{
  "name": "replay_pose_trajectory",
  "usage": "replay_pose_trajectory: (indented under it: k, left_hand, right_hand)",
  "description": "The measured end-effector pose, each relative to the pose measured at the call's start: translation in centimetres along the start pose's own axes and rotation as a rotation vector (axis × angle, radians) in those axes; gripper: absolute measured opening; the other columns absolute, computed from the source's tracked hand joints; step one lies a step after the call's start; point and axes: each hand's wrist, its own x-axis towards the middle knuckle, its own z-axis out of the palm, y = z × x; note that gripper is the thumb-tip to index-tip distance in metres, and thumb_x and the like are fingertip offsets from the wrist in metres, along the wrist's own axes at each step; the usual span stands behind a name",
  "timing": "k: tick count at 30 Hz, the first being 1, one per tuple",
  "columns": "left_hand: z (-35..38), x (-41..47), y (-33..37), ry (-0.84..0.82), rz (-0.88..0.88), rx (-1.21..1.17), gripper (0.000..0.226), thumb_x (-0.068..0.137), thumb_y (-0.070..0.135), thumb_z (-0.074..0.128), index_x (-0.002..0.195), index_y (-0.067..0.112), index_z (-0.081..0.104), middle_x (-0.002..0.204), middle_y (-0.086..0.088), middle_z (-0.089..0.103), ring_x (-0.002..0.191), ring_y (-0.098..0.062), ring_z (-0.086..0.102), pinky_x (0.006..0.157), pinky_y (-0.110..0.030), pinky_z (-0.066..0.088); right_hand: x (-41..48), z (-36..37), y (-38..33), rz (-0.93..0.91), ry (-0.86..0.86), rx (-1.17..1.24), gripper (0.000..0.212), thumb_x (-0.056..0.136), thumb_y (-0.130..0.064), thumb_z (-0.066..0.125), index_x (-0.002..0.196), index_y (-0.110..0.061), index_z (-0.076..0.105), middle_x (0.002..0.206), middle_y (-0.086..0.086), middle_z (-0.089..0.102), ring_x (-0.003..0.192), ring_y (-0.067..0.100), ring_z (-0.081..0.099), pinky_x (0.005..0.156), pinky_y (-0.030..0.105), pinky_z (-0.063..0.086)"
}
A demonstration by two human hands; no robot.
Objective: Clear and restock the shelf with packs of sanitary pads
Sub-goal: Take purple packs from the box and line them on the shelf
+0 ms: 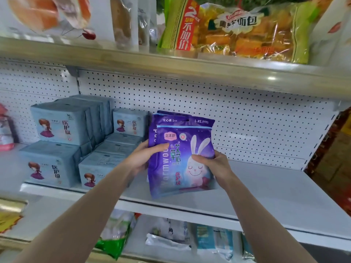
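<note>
Purple packs with a white rabbit print (pixel 180 141) stand upright on the white middle shelf (pixel 266 192), a few bunched together. My left hand (pixel 146 156) grips their left edge, thumb across the front. My right hand (pixel 212 164) grips the right side, thumb on the rabbit. To the left, pale blue pad packs (pixel 57 130) with a cartoon girl sit stacked in two layers, and more blue packs (pixel 117 149) lie flat beside them.
A perforated white back panel (pixel 228 114) closes the shelf behind. The shelf above holds bread bags (pixel 237 31). The shelf below holds green and white packets (pixel 117 232). A red pack (pixel 5 130) stands at the far left.
</note>
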Motion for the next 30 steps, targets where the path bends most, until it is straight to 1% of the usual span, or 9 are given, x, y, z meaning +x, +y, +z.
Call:
replay_pose_trajectory:
  k: [2, 5, 7, 10, 14, 17, 21, 27, 30]
  left_hand:
    - [-0.4, 1.1, -0.3, 0.013, 0.002, -0.019, 0.029, 0.083, 0.007, 0.07, 0.111, 0.012, 0.067, 0.101, -0.007, 0.075, 0.086, -0.019, 0.073, 0.07, -0.028, 0.06]
    - [-1.4, 3.0, -1.2, 0.079, 0.038, 0.038, 0.043, 0.075, 0.001, 0.077, 0.115, 0.006, 0.066, 0.105, -0.01, 0.074, 0.094, -0.025, 0.072, 0.084, -0.038, 0.059]
    - [-2.1, 4.1, -1.9, 0.121, 0.045, 0.045, 0.05, 0.068, -0.001, 0.081, 0.116, 0.005, 0.067, 0.106, -0.01, 0.074, 0.098, -0.026, 0.071, 0.089, -0.04, 0.057]
    - [-3.2, 5.5, -2.3, 0.153, 0.061, 0.031, 0.052, 0.067, -0.003, 0.081, 0.116, 0.004, 0.066, 0.106, -0.009, 0.074, 0.097, -0.024, 0.071, 0.08, -0.032, 0.058]
    - [-4.6, 7.4, -2.6, 0.118, 0.052, 0.044, 0.06, 0.062, 0.015, 0.083, 0.119, 0.007, 0.065, 0.109, -0.008, 0.073, 0.098, -0.021, 0.071, 0.083, -0.033, 0.056]
    - [-4.4, 8.1, -3.2, 0.093, 0.024, 0.041, 0.034, 0.078, 0.008, 0.075, 0.111, 0.01, 0.067, 0.101, -0.003, 0.074, 0.087, -0.012, 0.071, 0.071, -0.022, 0.056]
    - [-4.4, 9.4, -3.7, 0.073, -0.055, 0.016, 0.017, 0.083, 0.014, 0.071, 0.1, 0.019, 0.068, 0.099, 0.0, 0.075, 0.088, -0.014, 0.071, 0.084, -0.029, 0.054]
    - [-4.9, 11.0, -4.4, -0.055, -0.054, 0.107, 0.043, 0.07, -0.006, 0.076, 0.107, 0.013, 0.065, 0.094, 0.002, 0.076, 0.084, -0.012, 0.071, 0.069, -0.02, 0.055]
    - [-5.4, 12.1, -5.5, 0.037, -0.011, 0.189, 0.062, 0.054, 0.001, 0.086, 0.109, 0.011, 0.06, 0.093, 0.002, 0.074, 0.08, -0.01, 0.069, 0.065, -0.018, 0.053]
  right_hand:
    - [1.2, 0.2, 0.5, -0.003, 0.025, -0.011, 0.022, 0.068, -0.01, 0.087, 0.085, -0.01, 0.073, 0.082, 0.003, 0.077, 0.076, 0.019, 0.072, 0.075, 0.031, 0.058]
    - [2.5, 0.6, 1.5, 0.0, 0.066, -0.037, 0.017, 0.067, -0.011, 0.088, 0.077, -0.012, 0.074, 0.075, 0.0, 0.076, 0.07, 0.017, 0.071, 0.07, 0.029, 0.057]
    - [3.2, 0.6, 2.0, 0.004, 0.107, -0.055, 0.017, 0.067, -0.013, 0.088, 0.072, -0.013, 0.073, 0.072, 0.0, 0.075, 0.066, 0.016, 0.069, 0.065, 0.026, 0.055]
    - [4.5, 0.4, 2.5, 0.02, 0.184, -0.034, 0.017, 0.068, -0.013, 0.087, 0.075, -0.009, 0.072, 0.082, 0.01, 0.075, 0.071, 0.022, 0.067, 0.071, 0.034, 0.054]
    - [6.2, 0.8, 3.1, 0.041, 0.244, 0.006, 0.019, 0.071, -0.014, 0.085, 0.081, -0.008, 0.069, 0.079, 0.006, 0.071, 0.069, 0.02, 0.063, 0.064, 0.026, 0.049]
    - [6.7, 2.0, 3.3, 0.035, 0.221, 0.03, 0.018, 0.076, -0.011, 0.081, 0.088, -0.006, 0.068, 0.078, 0.003, 0.069, 0.066, 0.016, 0.063, 0.053, 0.018, 0.048]
    - [7.7, 4.0, 3.3, 0.024, 0.211, 0.053, 0.019, 0.08, -0.011, 0.078, 0.094, -0.007, 0.067, 0.081, 0.0, 0.069, 0.069, 0.013, 0.064, 0.051, 0.015, 0.047]
    - [9.5, 5.0, 4.4, 0.035, 0.187, 0.075, 0.016, 0.08, -0.009, 0.078, 0.085, -0.014, 0.064, 0.081, 0.001, 0.068, 0.074, 0.018, 0.064, 0.067, 0.027, 0.053]
    - [10.4, 5.3, 4.7, 0.025, 0.231, 0.048, 0.021, 0.078, -0.011, 0.08, 0.082, -0.016, 0.059, 0.079, 0.0, 0.065, 0.074, 0.019, 0.061, 0.073, 0.032, 0.052]
